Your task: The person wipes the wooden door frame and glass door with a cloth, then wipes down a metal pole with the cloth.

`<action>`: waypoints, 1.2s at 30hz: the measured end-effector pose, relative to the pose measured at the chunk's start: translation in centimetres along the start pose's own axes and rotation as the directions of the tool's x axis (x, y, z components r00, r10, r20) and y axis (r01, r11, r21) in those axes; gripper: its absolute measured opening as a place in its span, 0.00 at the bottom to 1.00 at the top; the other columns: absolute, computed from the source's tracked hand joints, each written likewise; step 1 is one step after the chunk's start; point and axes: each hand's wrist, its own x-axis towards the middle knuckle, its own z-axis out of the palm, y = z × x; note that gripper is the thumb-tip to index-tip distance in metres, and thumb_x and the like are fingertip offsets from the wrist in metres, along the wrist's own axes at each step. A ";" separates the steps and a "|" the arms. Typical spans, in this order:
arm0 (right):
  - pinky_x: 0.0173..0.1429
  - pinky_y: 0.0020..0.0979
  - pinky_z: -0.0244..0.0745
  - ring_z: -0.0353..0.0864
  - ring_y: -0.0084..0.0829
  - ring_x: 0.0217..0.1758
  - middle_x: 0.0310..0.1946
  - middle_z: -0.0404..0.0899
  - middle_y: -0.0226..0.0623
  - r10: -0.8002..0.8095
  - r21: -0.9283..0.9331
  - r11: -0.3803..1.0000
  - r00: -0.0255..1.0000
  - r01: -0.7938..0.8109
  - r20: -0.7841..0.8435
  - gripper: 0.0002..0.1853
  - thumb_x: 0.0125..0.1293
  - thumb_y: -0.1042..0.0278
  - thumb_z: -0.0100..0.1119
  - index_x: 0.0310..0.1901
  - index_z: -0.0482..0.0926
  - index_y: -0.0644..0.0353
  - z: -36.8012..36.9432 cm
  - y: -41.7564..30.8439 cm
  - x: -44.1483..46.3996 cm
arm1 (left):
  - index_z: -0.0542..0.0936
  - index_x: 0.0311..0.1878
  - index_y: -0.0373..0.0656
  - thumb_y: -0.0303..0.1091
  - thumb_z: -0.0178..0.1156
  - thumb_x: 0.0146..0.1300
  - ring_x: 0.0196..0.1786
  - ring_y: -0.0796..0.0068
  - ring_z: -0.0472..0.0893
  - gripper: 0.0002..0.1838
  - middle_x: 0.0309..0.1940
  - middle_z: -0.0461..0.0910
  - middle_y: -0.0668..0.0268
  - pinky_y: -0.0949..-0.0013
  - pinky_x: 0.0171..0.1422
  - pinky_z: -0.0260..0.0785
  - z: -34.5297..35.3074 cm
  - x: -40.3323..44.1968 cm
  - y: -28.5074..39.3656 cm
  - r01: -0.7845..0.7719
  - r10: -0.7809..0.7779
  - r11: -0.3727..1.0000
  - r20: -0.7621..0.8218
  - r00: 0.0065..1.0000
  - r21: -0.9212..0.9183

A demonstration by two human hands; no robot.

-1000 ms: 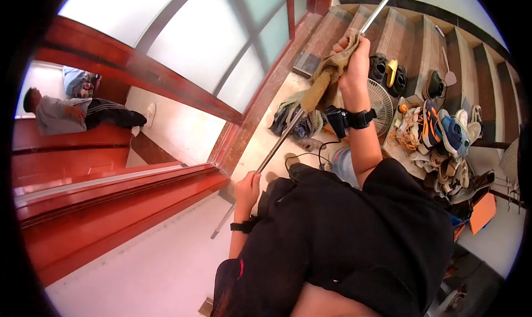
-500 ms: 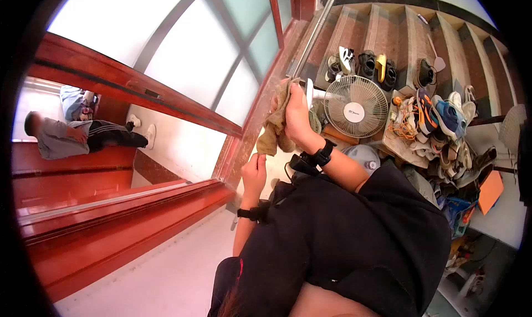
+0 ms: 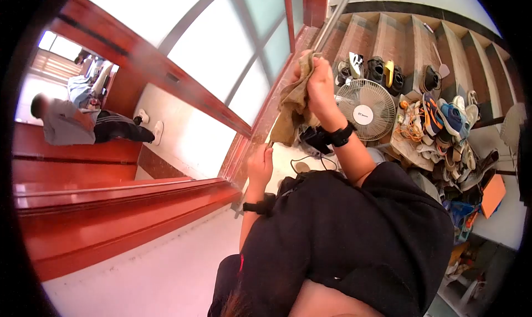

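My right hand (image 3: 321,87) is closed round a brown-olive cloth (image 3: 293,100), bunched against a silvery metal pole (image 3: 335,20). The pole slants up to the top right, past the stairs, and its stretch under the cloth is hidden. Lower down, my left hand (image 3: 259,164) makes a fist with the thumb up. A thin dark piece shows just above it, roughly in line with the pole and below the cloth's hanging edge; its join to the pole is covered. Both wrists wear black bands.
A white-grilled fan (image 3: 364,110) stands right of my hands. Shoes (image 3: 454,117) crowd a stand, and more shoes line the stairs (image 3: 382,34). At left is a red-framed glass door (image 3: 205,98); beyond it, a person in grey (image 3: 72,120) sits.
My right hand and the cloth have moved up and right along the pole, away from my left fist. The camera view has shifted slightly, and a dark cord shows below the cloth.
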 end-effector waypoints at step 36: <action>0.19 0.25 0.50 0.55 0.21 0.16 0.16 0.57 0.27 -0.034 0.035 0.999 0.990 0.029 0.140 0.16 0.68 0.50 0.36 0.36 0.61 0.55 3.5 0.0 -3.4 | 0.76 0.40 0.36 0.38 0.56 0.62 0.33 0.55 0.78 0.13 0.27 0.78 0.51 0.61 0.38 0.67 -2.5 3.5 4.5 0.062 0.001 0.954 0.210 0.978 -0.294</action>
